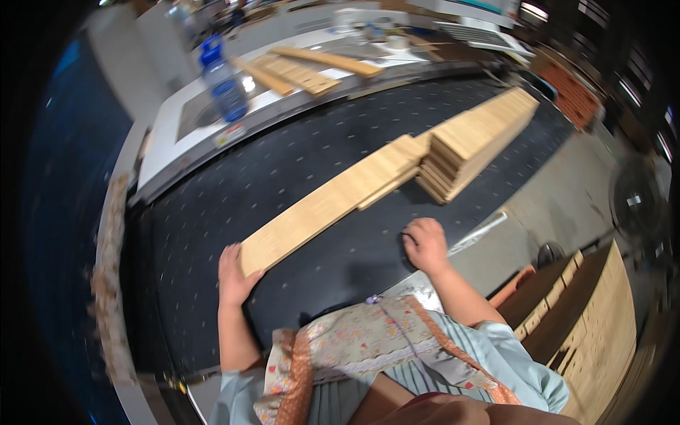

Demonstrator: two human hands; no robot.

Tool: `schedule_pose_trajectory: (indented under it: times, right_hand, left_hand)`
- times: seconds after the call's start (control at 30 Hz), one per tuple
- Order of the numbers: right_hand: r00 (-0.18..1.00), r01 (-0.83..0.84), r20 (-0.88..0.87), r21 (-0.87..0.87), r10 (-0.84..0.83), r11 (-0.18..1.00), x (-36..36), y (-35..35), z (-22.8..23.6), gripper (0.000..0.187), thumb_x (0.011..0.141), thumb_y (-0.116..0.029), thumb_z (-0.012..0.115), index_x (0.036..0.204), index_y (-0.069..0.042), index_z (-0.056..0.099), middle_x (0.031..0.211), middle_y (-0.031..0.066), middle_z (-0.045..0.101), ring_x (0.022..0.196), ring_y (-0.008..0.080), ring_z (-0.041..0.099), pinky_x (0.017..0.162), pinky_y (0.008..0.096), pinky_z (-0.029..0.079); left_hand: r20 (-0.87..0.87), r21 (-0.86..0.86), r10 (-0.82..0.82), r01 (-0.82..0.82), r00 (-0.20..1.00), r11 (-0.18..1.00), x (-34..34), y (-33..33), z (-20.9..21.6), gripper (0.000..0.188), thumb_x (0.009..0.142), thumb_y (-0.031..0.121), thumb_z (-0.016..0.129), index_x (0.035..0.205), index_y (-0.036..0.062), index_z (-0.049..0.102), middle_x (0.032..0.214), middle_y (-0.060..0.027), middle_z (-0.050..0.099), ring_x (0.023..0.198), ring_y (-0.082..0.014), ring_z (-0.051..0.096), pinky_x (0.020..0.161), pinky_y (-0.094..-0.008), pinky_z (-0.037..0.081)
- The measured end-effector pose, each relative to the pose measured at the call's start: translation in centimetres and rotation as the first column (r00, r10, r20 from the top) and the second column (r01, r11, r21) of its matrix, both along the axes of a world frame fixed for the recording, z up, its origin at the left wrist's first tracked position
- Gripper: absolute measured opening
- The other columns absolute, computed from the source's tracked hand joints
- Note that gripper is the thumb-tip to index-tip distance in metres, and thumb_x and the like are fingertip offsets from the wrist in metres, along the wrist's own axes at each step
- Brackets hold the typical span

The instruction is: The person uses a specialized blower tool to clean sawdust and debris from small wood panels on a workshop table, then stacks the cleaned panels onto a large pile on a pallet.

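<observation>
A long pale wooden board (326, 202) lies slantwise across the black dotted work surface. At its near left end my left hand (237, 278) grips it, thumb along the near edge and fingers round the end. Under the board's far part, the edge of another board (389, 188) shows. Beyond is a stack of similar boards (489, 127), which the long board's far end meets. My right hand (426, 244) rests near the front edge of the surface, apart from the boards. Its fingers are curled in, and nothing shows in them.
Past the black surface (212, 202), a white ledge holds a blue water bottle (225, 88) and several narrow wood strips (294, 73). A keyboard (482, 37) sits at the far right. Large wooden panels (602, 333) stand at my right, and reddish-brown slabs (567, 88) lie farther off.
</observation>
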State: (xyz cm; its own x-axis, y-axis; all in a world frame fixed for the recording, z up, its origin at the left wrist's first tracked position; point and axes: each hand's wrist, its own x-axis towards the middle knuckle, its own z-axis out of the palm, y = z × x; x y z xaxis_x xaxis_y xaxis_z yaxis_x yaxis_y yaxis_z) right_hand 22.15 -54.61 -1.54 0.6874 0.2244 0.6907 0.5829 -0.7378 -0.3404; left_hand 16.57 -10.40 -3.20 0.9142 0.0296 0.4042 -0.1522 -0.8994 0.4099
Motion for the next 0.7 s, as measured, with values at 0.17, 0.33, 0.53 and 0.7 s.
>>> schedule_pose_trajectory:
  times: [0.17, 0.33, 0.53, 0.7]
  right_hand:
    - [1.0, 0.016, -0.021, -0.032, -0.017, 0.999, -0.1, -0.2, -0.2, 0.011, 0.067, -0.005, 0.064, 0.077, -0.006, 0.061, 0.085, 0.008, 0.059, 0.086, 0.0293, 0.055, 0.077, 0.0403, 0.043]
    - [0.995, 0.039, -0.085, -0.065, -0.044, 0.997, 0.0, -0.1, -0.2, 0.013, 0.067, -0.005, 0.065, 0.079, -0.006, 0.061, 0.086, 0.0076, 0.058, 0.088, 0.0287, 0.054, 0.079, 0.0389, 0.042]
    - [0.995, 0.055, -0.078, -0.044, -0.058, 0.998, 0.2, 0.0, -0.3, 0.015, 0.067, -0.004, 0.065, 0.081, -0.005, 0.06, 0.088, 0.0093, 0.057, 0.089, 0.0299, 0.053, 0.08, 0.0387, 0.042]
    - [0.968, 0.247, -0.085, 0.125, -0.238, 0.961, 1.4, -2.1, -0.9, 0.039, 0.07, -0.007, 0.068, 0.106, -0.002, 0.054, 0.106, 0.0176, 0.055, 0.101, 0.0352, 0.05, 0.089, 0.0411, 0.04]
  left_hand:
    - [-0.036, -0.034, 0.037, -0.038, 0.999, 0.999, -0.4, -0.9, 1.2, 0.079, 0.058, 0.028, 0.081, 0.124, 0.0013, 0.046, 0.128, -0.0187, 0.046, 0.124, -0.0373, 0.037, 0.104, -0.0438, 0.031]
    - [-0.11, -0.052, 0.049, -0.055, 0.993, 0.997, -1.1, -1.5, 2.5, 0.081, 0.058, 0.028, 0.082, 0.125, 0.0013, 0.045, 0.128, -0.0178, 0.045, 0.124, -0.0359, 0.037, 0.103, -0.0429, 0.031]
    - [-0.155, -0.054, 0.091, -0.1, 0.984, 0.993, -1.6, -1.2, 2.7, 0.085, 0.056, 0.028, 0.083, 0.127, 0.0015, 0.044, 0.128, -0.0173, 0.045, 0.123, -0.0344, 0.037, 0.104, -0.0415, 0.031]
    - [-0.195, -0.05, 0.099, -0.11, 0.976, 0.993, -1.5, -1.4, 3.4, 0.087, 0.055, 0.029, 0.083, 0.127, 0.0011, 0.044, 0.128, -0.0173, 0.045, 0.122, -0.0343, 0.038, 0.103, -0.0401, 0.032]
